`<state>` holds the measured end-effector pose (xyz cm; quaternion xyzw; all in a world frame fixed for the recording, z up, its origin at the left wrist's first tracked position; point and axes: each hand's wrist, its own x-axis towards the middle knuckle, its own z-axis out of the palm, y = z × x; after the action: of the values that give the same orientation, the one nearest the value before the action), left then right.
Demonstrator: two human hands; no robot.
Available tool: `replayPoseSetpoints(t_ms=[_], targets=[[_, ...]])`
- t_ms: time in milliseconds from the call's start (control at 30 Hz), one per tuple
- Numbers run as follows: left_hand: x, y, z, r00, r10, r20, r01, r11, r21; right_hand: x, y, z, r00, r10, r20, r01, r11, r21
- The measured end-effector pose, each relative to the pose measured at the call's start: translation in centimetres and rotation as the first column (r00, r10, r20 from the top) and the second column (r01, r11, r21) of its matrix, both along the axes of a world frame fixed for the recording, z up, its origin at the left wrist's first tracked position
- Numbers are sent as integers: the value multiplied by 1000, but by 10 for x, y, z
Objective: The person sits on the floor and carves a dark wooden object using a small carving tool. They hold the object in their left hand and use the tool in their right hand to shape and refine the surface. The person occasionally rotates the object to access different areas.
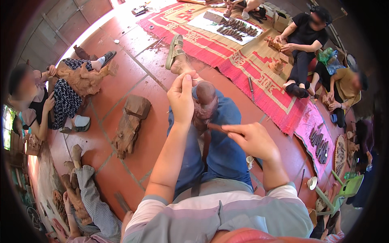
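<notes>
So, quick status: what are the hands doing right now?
Left hand pinching the top of the rounded brown wooden carving on the knee. Right hand gripping a slim dark carving tool against it. Nothing blocking.

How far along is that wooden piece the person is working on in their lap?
The carving on the knee already has a rounded top and a shaped body, so roughing out looks done. Right now the left hand steadies its top while the right hand works a thin tool against its side. How much detail is left is too blurred to tell. A larger rough carving lies untouched on the floor.
</notes>
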<state>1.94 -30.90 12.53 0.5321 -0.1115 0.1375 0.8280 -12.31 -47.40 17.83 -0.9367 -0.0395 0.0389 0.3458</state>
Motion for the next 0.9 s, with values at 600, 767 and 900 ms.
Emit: replayPoseSetpoints(t_ms=[600,767,900], targets=[[-1,9,-3,999,33,-39,-26,985,170,23,52,-84,859,-272,434,122,932,342],[2,4,-11,994,-57,98,47,994,102,-3,12,-69,932,-245,267,197,961,194],[2,3,-13,997,-39,67,33,996,85,-8,10,-46,933,-274,235,159,896,416]])
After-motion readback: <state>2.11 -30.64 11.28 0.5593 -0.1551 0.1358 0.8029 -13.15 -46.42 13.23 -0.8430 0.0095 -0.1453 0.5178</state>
